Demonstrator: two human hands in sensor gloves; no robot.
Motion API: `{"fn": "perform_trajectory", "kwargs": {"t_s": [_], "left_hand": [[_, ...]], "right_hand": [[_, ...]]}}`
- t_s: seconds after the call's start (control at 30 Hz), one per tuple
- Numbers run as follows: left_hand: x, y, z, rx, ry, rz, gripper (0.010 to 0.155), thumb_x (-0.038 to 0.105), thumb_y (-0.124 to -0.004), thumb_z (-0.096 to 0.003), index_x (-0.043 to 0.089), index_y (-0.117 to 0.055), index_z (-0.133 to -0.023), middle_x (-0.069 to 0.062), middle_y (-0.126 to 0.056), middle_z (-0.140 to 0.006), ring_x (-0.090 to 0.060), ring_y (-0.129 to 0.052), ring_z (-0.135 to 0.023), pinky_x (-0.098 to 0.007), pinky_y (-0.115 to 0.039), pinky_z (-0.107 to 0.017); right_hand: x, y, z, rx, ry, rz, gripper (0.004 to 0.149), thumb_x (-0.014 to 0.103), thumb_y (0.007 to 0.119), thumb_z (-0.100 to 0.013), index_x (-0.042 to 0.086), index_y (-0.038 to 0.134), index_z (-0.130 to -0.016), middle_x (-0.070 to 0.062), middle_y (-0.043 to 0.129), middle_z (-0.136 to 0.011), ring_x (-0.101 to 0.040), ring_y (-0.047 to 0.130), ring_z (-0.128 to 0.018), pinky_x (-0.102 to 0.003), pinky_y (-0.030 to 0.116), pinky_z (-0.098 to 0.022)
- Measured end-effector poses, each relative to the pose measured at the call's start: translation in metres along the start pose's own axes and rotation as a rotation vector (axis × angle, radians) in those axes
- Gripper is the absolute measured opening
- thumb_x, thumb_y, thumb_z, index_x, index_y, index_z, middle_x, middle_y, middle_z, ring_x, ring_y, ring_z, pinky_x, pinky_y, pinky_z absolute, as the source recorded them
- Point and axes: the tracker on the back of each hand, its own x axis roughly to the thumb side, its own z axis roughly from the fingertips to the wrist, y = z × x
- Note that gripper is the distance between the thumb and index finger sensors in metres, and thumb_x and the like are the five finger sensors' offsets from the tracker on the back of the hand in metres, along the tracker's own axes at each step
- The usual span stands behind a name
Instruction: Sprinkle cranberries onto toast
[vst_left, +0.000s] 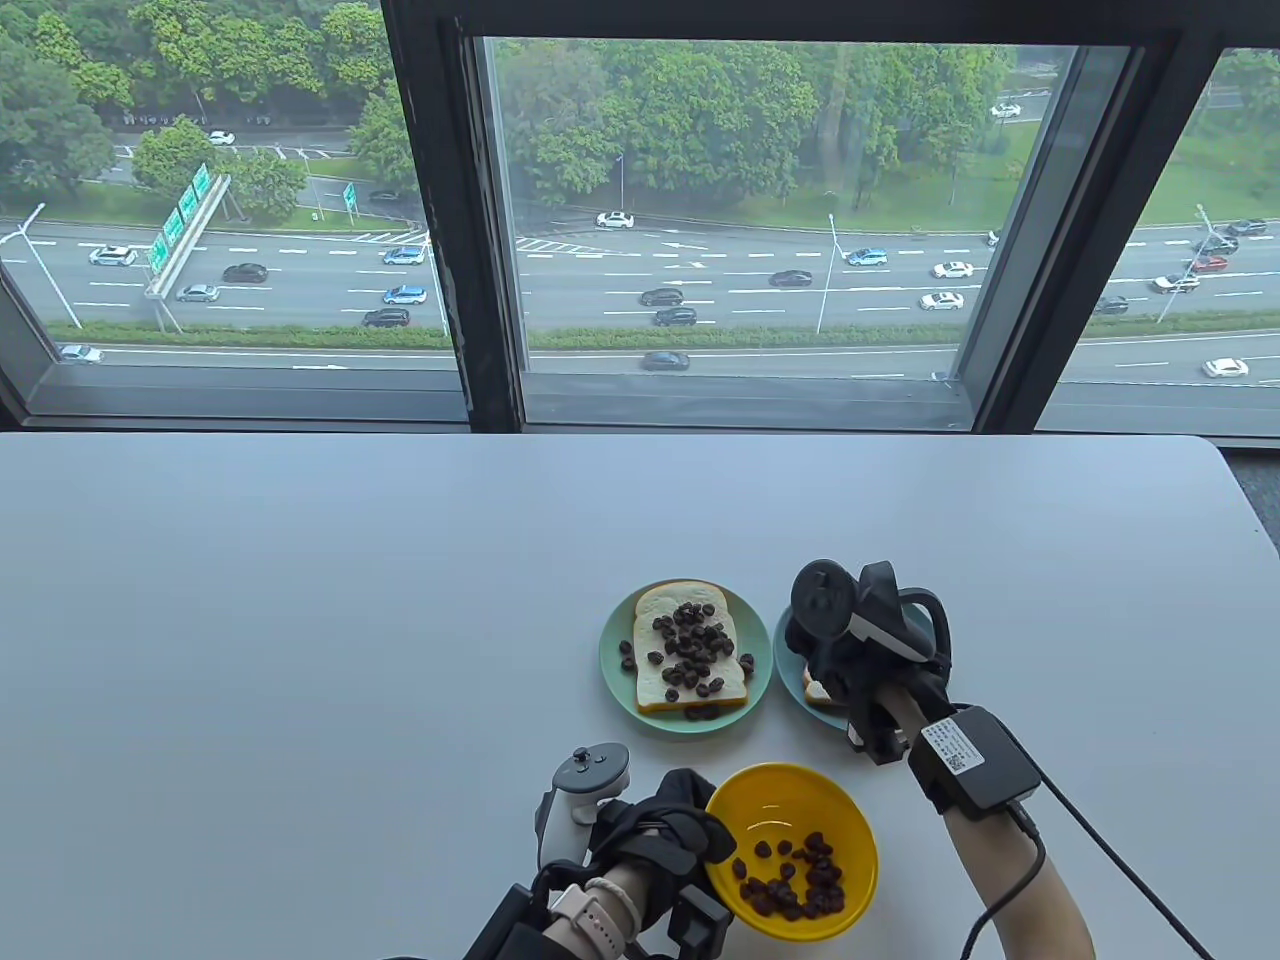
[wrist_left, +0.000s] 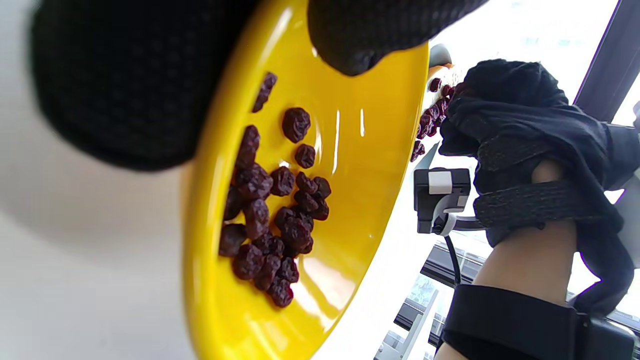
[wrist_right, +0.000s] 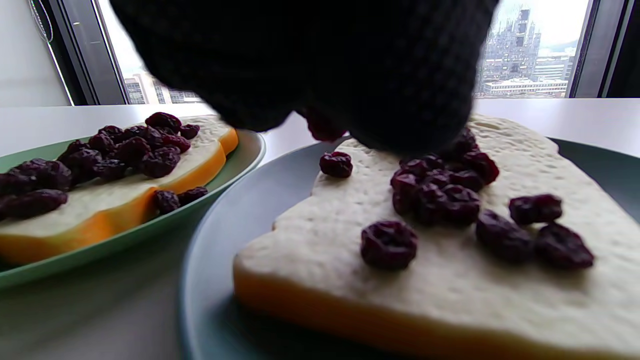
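A yellow bowl (vst_left: 800, 800) with several dried cranberries (vst_left: 795, 880) stands at the front. My left hand (vst_left: 700, 835) grips its left rim, thumb inside; the left wrist view shows this grip (wrist_left: 280, 55) and the cranberries (wrist_left: 270, 220). A toast slice (vst_left: 690, 650) covered in cranberries lies on a green plate (vst_left: 615, 650). My right hand (vst_left: 825, 660) hovers low over a second toast (wrist_right: 450, 300) on a blue plate (wrist_right: 215, 235). Its bunched fingers (wrist_right: 345, 115) pinch a cranberry (wrist_right: 322, 129) just above several cranberries (wrist_right: 440, 195) lying on that toast.
The white table (vst_left: 300, 620) runs back to a window wall (vst_left: 500, 300). The two plates stand side by side, nearly touching, just behind the bowl. A cable (vst_left: 1100, 850) trails from my right wrist to the front right.
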Motion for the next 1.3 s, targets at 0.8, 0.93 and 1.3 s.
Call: {"fn": "perform_trajectory", "kwargs": {"t_s": [0.8, 0.93, 1.3], "left_hand": [[-0.001, 0.000, -0.001, -0.003, 0.012, -0.002, 0.053, 0.017, -0.076, -0.0422, 0.023, -0.048, -0.087, -0.020, -0.060, -0.073, -0.040, -0.073, -0.043, -0.041, -0.094, -0.016], [-0.001, 0.000, -0.001, -0.003, 0.010, -0.001, 0.053, 0.018, -0.076, -0.0424, 0.023, -0.048, -0.087, -0.020, -0.060, -0.073, -0.039, -0.073, -0.043, -0.040, -0.094, -0.016], [0.002, 0.000, 0.000, 0.015, -0.019, 0.003, 0.053, 0.017, -0.076, -0.0424, 0.024, -0.047, -0.087, -0.020, -0.060, -0.073, -0.039, -0.073, -0.043, -0.040, -0.095, -0.016]], "right_hand": [[-0.010, -0.009, 0.023, -0.025, 0.073, 0.082, 0.048, 0.035, 0.077, -0.034, 0.029, 0.069, -0.081, -0.008, 0.074, -0.080, -0.020, 0.093, -0.055, -0.015, 0.094, -0.028], [-0.007, -0.020, 0.051, -0.057, -0.018, 0.017, 0.052, 0.037, 0.076, -0.035, 0.028, 0.066, -0.085, -0.009, 0.071, -0.084, -0.023, 0.091, -0.061, -0.019, 0.094, -0.033], [0.041, -0.015, 0.151, 0.255, -0.489, -0.245, 0.071, 0.044, 0.076, -0.035, 0.028, 0.044, -0.097, -0.017, 0.055, -0.095, -0.036, 0.079, -0.078, -0.028, 0.088, -0.048]]}}
